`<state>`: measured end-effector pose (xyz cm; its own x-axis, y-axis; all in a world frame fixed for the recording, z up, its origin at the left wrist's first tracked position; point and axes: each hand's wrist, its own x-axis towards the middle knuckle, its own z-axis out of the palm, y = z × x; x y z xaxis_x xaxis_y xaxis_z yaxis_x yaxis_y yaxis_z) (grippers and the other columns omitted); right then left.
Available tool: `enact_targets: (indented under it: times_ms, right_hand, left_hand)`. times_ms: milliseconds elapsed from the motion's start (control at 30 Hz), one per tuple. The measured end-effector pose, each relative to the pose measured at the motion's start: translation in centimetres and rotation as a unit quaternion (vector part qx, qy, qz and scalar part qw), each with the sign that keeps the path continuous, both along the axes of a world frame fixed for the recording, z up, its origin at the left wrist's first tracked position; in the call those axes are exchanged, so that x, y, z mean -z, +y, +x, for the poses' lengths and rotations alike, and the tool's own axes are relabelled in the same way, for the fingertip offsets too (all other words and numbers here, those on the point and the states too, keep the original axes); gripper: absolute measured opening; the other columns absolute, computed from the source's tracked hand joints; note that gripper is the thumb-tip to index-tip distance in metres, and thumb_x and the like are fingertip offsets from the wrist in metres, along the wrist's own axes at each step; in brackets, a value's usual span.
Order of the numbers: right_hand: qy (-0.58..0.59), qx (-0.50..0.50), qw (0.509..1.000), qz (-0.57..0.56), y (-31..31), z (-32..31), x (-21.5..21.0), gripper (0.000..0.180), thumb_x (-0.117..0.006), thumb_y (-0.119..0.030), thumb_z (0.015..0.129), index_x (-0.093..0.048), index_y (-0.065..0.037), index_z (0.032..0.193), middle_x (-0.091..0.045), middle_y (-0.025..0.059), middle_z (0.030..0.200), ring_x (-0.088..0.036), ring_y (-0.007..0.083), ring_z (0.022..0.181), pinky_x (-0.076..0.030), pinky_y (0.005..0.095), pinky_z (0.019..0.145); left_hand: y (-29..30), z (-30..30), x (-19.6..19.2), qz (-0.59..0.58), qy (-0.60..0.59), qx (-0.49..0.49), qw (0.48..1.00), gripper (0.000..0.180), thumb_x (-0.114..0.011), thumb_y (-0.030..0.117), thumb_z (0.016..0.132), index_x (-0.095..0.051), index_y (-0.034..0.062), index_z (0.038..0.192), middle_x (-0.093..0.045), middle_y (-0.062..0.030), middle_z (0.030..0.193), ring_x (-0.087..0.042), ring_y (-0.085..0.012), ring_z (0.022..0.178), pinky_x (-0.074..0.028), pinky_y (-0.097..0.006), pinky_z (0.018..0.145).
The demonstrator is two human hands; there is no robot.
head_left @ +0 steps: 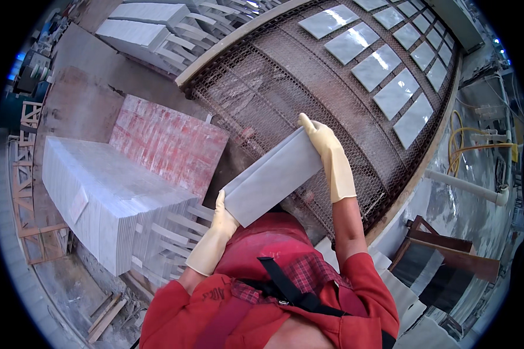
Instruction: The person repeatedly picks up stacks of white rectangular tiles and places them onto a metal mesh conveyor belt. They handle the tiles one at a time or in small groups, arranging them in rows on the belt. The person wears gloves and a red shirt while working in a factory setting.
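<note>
Both my hands wear cream rubber gloves and hold grey stone tiles (279, 177) in front of my waist. A line along their upper edge suggests two tiles laid together. My left hand (220, 224) is closed on the lower left end, beside a big stack of thin grey slabs (116, 186). My right hand (321, 142) grips the upper right end, over the near part of a mesh conveyor (273, 78). Farther along the mesh lie rows of glossy grey tiles (376, 67). The undersides of the held tiles and some fingers are hidden.
A red-and-white stained board (167, 139) lies behind the left stack. More stacked slabs (140, 29) stand at the far left, beside the conveyor's rim. On the right are a white pipe (466, 186), yellow hoses (457, 142) and a brown frame (448, 253).
</note>
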<state>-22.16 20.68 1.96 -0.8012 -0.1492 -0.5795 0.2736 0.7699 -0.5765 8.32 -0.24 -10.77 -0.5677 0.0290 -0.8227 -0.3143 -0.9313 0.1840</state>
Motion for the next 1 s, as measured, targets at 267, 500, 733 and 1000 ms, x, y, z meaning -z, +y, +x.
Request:
enact_targets:
  times_ms: [267,500,733,1000]
  right_hand:
    - [0.203,0.058,0.977,0.027,-0.7,0.3,2.2,0.048,-0.058,-0.052,0.102,-0.073,-0.019,0.134,-0.073,0.0145,0.13,-0.068,0.0316,0.124,-0.049,0.0388,0.11]
    - [0.473,0.015,0.881,0.008,-0.2,0.1,4.6,0.03,-0.066,-0.033,0.102,-0.078,-0.012,0.12,-0.077,0.0177,0.114,-0.075,0.0315,0.104,-0.057,0.0406,0.094]
    - [0.471,0.192,0.854,-0.111,-0.6,6.4,0.1,0.033,-0.06,-0.032,0.107,-0.08,-0.006,0.116,-0.078,0.0124,0.113,-0.073,0.0249,0.105,-0.054,0.0355,0.098]
    - [0.136,0.23,0.963,-0.028,1.1,23.9,0.0,0.055,-0.056,-0.053,0.106,-0.079,-0.003,0.095,-0.078,0.012,0.104,-0.069,0.0234,0.107,-0.048,0.0377,0.104]
  left_hand:
    - [-1.6,-0.2,-5.2,0.071,0.031,0.101,0.992,0.079,-0.041,0.075,0.101,-0.036,0.0264,0.163,-0.036,-0.008,0.17,-0.038,-0.0419,0.152,-0.026,-0.085,0.107]
    - [-1.8,-0.9,-7.6,0.094,0.006,0.111,0.989,0.08,-0.045,0.073,0.101,-0.034,0.025,0.164,-0.035,-0.008,0.169,-0.035,-0.0391,0.153,-0.025,-0.084,0.109]
    - [-1.9,-0.9,-7.3,0.161,0.01,0.069,0.985,0.071,-0.046,0.068,0.103,-0.039,0.025,0.16,-0.039,-0.0081,0.167,-0.038,-0.039,0.151,-0.022,-0.082,0.113]
    - [-2.5,-0.3,-5.2,0.212,0.035,0.068,0.974,0.071,-0.06,0.059,0.099,-0.042,0.0239,0.158,-0.042,-0.0097,0.165,-0.039,-0.0426,0.149,-0.022,-0.086,0.109]
